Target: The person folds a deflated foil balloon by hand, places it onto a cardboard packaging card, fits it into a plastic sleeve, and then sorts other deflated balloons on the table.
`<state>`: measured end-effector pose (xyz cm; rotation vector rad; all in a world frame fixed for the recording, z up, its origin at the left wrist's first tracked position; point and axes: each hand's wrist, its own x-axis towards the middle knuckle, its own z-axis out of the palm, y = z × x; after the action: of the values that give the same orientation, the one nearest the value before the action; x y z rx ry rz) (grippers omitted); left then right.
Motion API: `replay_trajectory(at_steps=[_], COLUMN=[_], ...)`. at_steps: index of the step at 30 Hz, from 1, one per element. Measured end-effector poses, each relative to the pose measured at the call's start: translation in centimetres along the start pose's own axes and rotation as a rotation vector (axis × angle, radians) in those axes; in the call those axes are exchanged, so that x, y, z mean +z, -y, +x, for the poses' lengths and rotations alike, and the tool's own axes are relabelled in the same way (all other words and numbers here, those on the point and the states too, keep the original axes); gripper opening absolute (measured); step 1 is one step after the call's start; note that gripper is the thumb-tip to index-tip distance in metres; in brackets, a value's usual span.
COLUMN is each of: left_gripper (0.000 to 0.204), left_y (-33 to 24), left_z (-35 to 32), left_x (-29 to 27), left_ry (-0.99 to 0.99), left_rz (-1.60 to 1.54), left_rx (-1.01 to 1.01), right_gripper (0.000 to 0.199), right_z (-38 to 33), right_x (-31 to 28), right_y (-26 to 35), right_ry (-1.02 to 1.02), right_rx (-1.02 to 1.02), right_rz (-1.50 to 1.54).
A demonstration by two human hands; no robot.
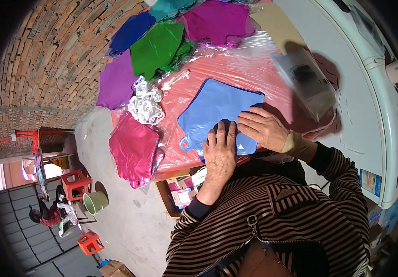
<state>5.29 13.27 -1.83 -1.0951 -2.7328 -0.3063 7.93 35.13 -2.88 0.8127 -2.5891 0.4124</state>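
A flat, shiny blue piece (203, 108), roughly five-sided with a small round tab at its lower left corner, lies on the pink plastic-covered table (236, 69) in front of me. My left hand (219, 152) rests on its near part, fingers stretched forward over a small dark patch. My right hand (264, 129) lies flat across its right side with the fingers pointing left, and a beige band wraps that wrist. Both hands are open and press on the piece without grasping it. What lies under my palms is hidden.
Left of the blue piece sit a white cord bundle (146, 101) and a pink packet (134, 147). Purple (115, 82), green (157, 48) and magenta (217, 22) packets line the far side. Clear plastic bags (307, 85) lie right. A cardboard box (167, 198) stands below the table edge.
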Motion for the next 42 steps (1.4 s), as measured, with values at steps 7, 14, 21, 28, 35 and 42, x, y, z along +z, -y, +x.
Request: replay_trajectory(at_steps=[7, 14, 21, 28, 35, 42], left_gripper=[0.065, 0.1, 0.095, 0.093, 0.084, 0.096], left_y=[-0.4, -0.1, -0.5, -0.4, -0.3, 0.0], left_z=[0.0, -0.2, 0.3, 0.1, 0.1, 0.2], left_x=[0.0, 0.0, -0.7, -0.3, -0.5, -0.4], left_ry=[0.031, 0.085, 0.075, 0.072, 0.052, 0.051], left_rz=[-0.092, -0.083, -0.1, -0.104, -0.152, -0.1], left_rx=[-0.048, -0.06, -0.083, -0.076, -0.07, -0.026], right_gripper=[0.038, 0.033, 0.022, 0.025, 0.035, 0.037], right_z=[0.7, 2.8, 3.8, 5.2, 10.9, 14.8], right_x=[-1.8, -0.2, 0.1, -0.2, 1.4, 4.8], right_y=[-1.2, -5.4, -6.3, -7.5, -7.4, -8.7], right_ry=[0.116, 0.012, -0.013, 0.087, 0.058, 0.195], right_rx=[0.006, 0.387, 0.432, 0.355, 0.239, 0.145], right_rz=[-0.068, -0.11, -0.035, -0.13, -0.069, 0.02])
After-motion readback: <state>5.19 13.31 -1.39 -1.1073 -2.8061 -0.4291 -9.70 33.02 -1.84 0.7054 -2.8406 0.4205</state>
